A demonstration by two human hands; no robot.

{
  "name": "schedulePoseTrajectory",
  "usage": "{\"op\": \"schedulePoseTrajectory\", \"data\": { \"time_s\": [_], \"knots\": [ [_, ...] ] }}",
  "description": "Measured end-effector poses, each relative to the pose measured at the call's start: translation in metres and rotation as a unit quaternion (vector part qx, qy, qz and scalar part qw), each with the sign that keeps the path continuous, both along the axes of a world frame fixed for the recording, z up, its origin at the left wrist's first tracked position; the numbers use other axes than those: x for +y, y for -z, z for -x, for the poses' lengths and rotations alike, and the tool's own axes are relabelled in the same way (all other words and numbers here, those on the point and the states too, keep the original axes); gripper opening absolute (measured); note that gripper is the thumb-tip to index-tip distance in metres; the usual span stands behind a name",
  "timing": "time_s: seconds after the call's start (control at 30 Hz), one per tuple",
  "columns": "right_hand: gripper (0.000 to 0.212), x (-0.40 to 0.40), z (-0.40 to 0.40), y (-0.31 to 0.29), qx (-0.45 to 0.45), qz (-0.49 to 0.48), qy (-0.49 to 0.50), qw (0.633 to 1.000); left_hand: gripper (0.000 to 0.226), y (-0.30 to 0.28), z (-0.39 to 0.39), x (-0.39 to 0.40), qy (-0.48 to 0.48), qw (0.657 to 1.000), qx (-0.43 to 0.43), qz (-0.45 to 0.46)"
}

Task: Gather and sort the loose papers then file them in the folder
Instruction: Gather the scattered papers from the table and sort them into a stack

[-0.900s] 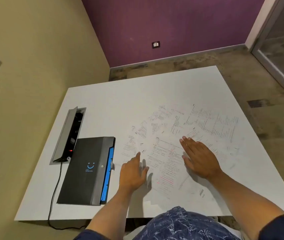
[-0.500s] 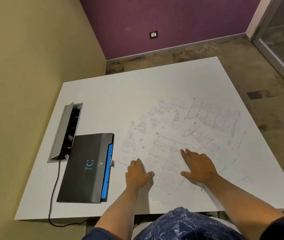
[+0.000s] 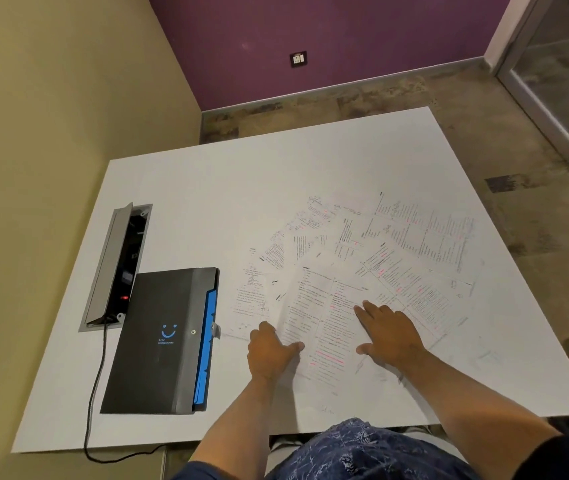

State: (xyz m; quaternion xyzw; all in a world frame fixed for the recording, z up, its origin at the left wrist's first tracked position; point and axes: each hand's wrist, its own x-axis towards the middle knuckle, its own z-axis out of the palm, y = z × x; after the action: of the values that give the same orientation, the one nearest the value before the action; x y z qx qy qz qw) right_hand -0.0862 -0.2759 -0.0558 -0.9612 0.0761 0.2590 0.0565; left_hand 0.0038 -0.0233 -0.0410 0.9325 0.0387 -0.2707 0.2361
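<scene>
White bench (image 3: 206, 188), seen from above. Loose papers (image 3: 373, 265) fanned out, overlapping, over centre-to-3 o'clock part of bench; printed text w/ pink highlighter marks. Sheets lie flat, edges askew, some reaching toward near bench edge.

Left hand (image 3: 269, 351) at 6 o'clock of the spread, on near-left edge of top sheet; fingers curled, knuckles up, thumb out to the right on the paper. Looks like it grips the sheet edge, but fingertips hidden under hand, so cannot tell for sure.

Right hand (image 3: 390, 332) just right of it, palm down, fingers straight and spread, pressing flat on the papers. Released, nothing pinched.

Folder (image 3: 161, 341) at 9 o'clock of the hands, dark grey, closed, blue smiley mark on cover, blue dividers showing along its right edge. Lies apart from papers, narrow bare strip between.

Behind folder, toward 10 o'clock: cable box (image 3: 120, 265) set in bench, lid tilted up, red light inside. Black cord (image 3: 94, 393) runs from it off near edge.
</scene>
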Motion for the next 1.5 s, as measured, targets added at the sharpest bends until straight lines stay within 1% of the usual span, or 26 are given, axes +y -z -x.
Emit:
{"op": "schedulePoseTrajectory", "data": {
  "time_s": [0.1, 0.27, 0.47, 0.53, 0.6, 0.63, 0.7, 0.73, 0.8, 0.87, 0.97, 1.03, 1.23, 1.3, 1.33, 1.4, 1.47, 1.5],
  "knots": [
    [0.1, -0.002, 0.0, 0.0, -0.012, -0.003, 0.0, 1.0, 0.064, 0.001, -0.004, 0.002, -0.033, 0.999, 0.01, 0.039],
    [0.1, -0.002, 0.0, 0.001, -0.029, 0.0, -0.006, 1.0, 0.04, -0.001, -0.009, -0.002, -0.031, 0.998, 0.025, 0.049],
    [0.1, -0.006, 0.002, -0.004, -0.051, -0.026, -0.006, 0.998, 0.035, -0.008, -0.015, -0.007, -0.045, 0.986, 0.062, 0.145],
    [0.096, -0.012, 0.002, -0.009, -0.058, -0.069, 0.033, 0.995, 0.032, -0.011, -0.02, -0.007, -0.052, 0.982, 0.077, 0.166],
    [0.087, -0.022, 0.002, -0.016, -0.086, -0.108, 0.115, 0.984, 0.025, -0.01, -0.025, -0.004, -0.05, 0.979, 0.095, 0.174],
    [0.082, -0.029, 0.003, -0.019, -0.109, -0.11, 0.159, 0.975, 0.026, -0.01, -0.027, -0.002, -0.048, 0.978, 0.102, 0.176],
    [0.073, -0.045, 0.003, -0.023, -0.138, -0.075, 0.241, 0.958, 0.029, -0.008, -0.03, 0.003, -0.046, 0.978, 0.105, 0.177],
    [0.072, -0.054, 0.003, -0.024, -0.131, -0.049, 0.275, 0.951, 0.029, -0.008, -0.03, 0.005, -0.048, 0.978, 0.101, 0.176],
    [0.075, -0.073, 0.006, -0.024, -0.089, -0.008, 0.328, 0.941, 0.022, -0.007, -0.031, 0.01, -0.06, 0.977, 0.091, 0.183],
    [0.084, -0.087, 0.01, -0.024, -0.047, 0.008, 0.362, 0.931, 0.008, -0.008, -0.03, 0.014, -0.077, 0.974, 0.085, 0.196],
    [0.1, -0.098, 0.011, -0.022, -0.022, 0.02, 0.382, 0.924, 0.007, -0.006, -0.027, 0.02, -0.121, 0.968, 0.088, 0.201],
    [0.106, -0.102, 0.009, -0.022, -0.021, 0.026, 0.388, 0.921, 0.007, -0.005, -0.026, 0.023, -0.149, 0.963, 0.097, 0.201],
    [0.106, -0.112, 0.006, -0.025, -0.023, 0.068, 0.352, 0.933, 0.007, -0.011, -0.026, 0.028, -0.17, 0.959, 0.107, 0.201],
    [0.098, -0.117, 0.006, -0.027, -0.027, 0.081, 0.335, 0.938, 0.006, -0.014, -0.027, 0.028, -0.163, 0.962, 0.106, 0.193],
    [0.091, -0.118, 0.007, -0.027, -0.032, 0.086, 0.329, 0.94, 0.006, -0.015, -0.027, 0.028, -0.16, 0.963, 0.105, 0.192],
    [0.065, -0.12, 0.01, -0.026, -0.057, 0.071, 0.324, 0.942, 0.005, -0.017, -0.027, 0.027, -0.153, 0.965, 0.1, 0.189],
    [0.032, -0.124, 0.014, -0.024, -0.104, -0.006, 0.358, 0.928, 0.005, -0.019, -0.026, 0.026, -0.144, 0.968, 0.094, 0.183],
    [0.024, -0.126, 0.016, -0.024, -0.124, -0.055, 0.38, 0.915, 0.006, -0.019, -0.026, 0.025, -0.141, 0.969, 0.091, 0.182]
  ]
}}
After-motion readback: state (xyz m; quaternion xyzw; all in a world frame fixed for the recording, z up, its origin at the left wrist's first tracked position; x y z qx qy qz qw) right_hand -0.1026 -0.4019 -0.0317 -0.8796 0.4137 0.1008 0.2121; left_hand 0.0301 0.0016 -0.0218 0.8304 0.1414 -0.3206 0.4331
